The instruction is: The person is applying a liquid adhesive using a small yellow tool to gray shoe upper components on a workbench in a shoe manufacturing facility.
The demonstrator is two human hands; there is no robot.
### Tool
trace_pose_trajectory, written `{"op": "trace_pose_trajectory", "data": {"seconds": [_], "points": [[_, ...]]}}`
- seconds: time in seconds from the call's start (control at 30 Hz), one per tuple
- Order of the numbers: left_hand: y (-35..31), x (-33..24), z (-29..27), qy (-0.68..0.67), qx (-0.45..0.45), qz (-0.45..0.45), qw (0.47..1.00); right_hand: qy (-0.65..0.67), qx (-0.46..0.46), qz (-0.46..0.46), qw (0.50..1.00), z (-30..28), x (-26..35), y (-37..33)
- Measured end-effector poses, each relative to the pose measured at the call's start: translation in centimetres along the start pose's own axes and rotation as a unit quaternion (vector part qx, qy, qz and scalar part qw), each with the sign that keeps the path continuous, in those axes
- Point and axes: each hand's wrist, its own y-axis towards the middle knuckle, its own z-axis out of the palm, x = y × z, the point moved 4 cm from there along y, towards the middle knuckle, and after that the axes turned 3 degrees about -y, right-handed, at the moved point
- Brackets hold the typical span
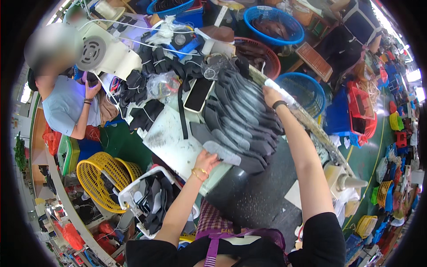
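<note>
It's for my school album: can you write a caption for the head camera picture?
Left fingers at the near end of overlapping dark grey pieces, right fingers beside them.

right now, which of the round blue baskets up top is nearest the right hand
The lowest basket, just past the right hand, its mesh inside showing; the upper basket with brown pieces and the basket at the top edge are both farther off.

L hand touching grey pcs; phone nr.

you have a glossy green floor to your right, a brown wood-toned panel left, bright white light far right.
</note>
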Motion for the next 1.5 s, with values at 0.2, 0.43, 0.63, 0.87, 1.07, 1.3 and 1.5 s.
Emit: {"op": "trace_pose_trajectory", "data": {"seconds": [0.2, 0.43, 0.63, 0.87, 1.07, 1.3, 1.5], "points": [[-0.5, -0.6, 0.5, -0.035, -0.007, -0.006, 0.999, 0.018, 0.093, -0.011, 0.995, 1.4, -0.2, 4.0], [0.2, -0.4, 2.5, -0.020, 0.016, 0.031, 0.999, 0.110, 0.046, -0.072, 0.990, -1.5, 0.1, 2.2], [4.2, 0.4, 7.4, 0.021, 0.028, 0.025, 0.999, 0.056, -0.011, -0.095, 0.994, -4.9, -3.1, 3.2], [4.6, 3.6, 5.0, -0.010, -0.046, 0.102, 0.994, 0.106, -0.137, -0.135, 0.976, -8.6, 3.9, -10.8], [5.9, 6.4, 7.0, 0.030, -0.097, 0.111, 0.989, -0.019, 0.093, -0.308, 0.947, -4.8, 7.2, -24.1], [-12.8, 6.4, -3.4, 0.420, -0.232, 0.452, 0.752, 0.040, 0.078, -0.263, 0.961, -2.8, 8.0, -26.0], [-20.4, 9.2, -26.3, 0.608, -0.540, 0.089, 0.575, 0.144, 0.218, -0.235, 0.936, 0.9, 10.3, -30.9]]}}
